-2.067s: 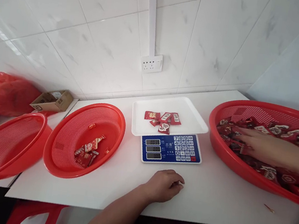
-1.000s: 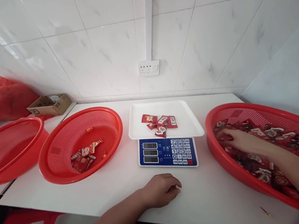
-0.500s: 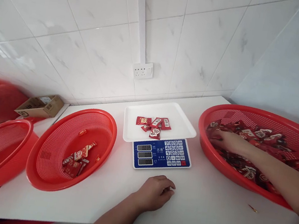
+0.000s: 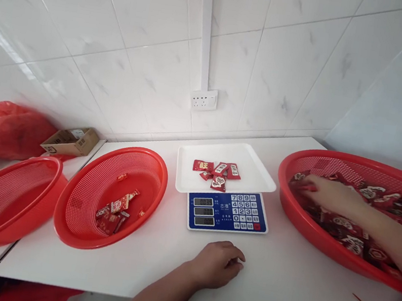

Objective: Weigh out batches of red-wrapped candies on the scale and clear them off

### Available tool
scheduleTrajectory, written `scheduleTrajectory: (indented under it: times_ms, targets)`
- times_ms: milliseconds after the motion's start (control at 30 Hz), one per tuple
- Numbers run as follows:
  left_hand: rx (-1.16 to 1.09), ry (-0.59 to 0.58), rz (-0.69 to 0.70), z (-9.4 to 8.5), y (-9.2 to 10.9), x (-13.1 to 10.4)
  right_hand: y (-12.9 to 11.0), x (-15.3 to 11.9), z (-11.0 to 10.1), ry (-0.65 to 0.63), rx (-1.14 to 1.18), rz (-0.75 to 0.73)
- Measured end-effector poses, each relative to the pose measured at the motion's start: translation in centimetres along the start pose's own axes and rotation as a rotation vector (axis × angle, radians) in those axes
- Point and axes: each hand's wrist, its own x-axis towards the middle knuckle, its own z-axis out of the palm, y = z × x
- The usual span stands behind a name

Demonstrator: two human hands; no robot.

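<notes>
My left hand (image 4: 220, 265) rests on the white table in front of the scale, fingers loosely curled, a gap between thumb and forefinger and nothing visible in it. My right hand (image 4: 324, 193) is inside the large red basket (image 4: 358, 161) at the right, among many red snack packets (image 4: 342, 221). Its fingertips are blurred and partly hidden, with red wrapper close to them, so a hold cannot be made out. Between the baskets stands a digital scale (image 4: 227, 213). On its white tray (image 4: 244, 189) lie several small red packets (image 4: 219, 183).
Left of the scale, a red basket (image 4: 89, 164) holds several packets (image 4: 111, 220). Another red basket (image 4: 5, 212) overlaps it at far left, with red plastic bags (image 4: 16, 132) and a cardboard box (image 4: 71, 143) behind. A thin scrap (image 4: 359, 300) lies at right. A socket (image 4: 204, 100) is on the wall.
The camera view has turned left, so everything sits farther right in the picture. My right hand has shifted slightly among the packets in the basket. My left hand keeps its pose on the table.
</notes>
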Motion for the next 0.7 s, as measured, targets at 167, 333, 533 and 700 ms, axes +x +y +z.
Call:
scheduleTrajectory:
  times_ms: [167,333,533,700]
  targets:
    - [-0.042,-0.003,-0.016,0.0,-0.1,-0.1,-3.0,-1.4,-5.7,0.021,0.222,0.142]
    - [-0.408,0.033,-0.074,0.0,0.2,-0.2,-7.9,-8.2,-6.2,-0.341,0.691,0.150]
    - [-1.147,0.144,-0.087,-0.5,1.7,-0.2,-13.3,-15.5,2.3,-0.356,0.880,-0.301]
    - [-0.981,0.333,-0.307,0.0,1.1,-1.8,-13.9,-17.5,6.4,-0.379,0.996,-0.327]
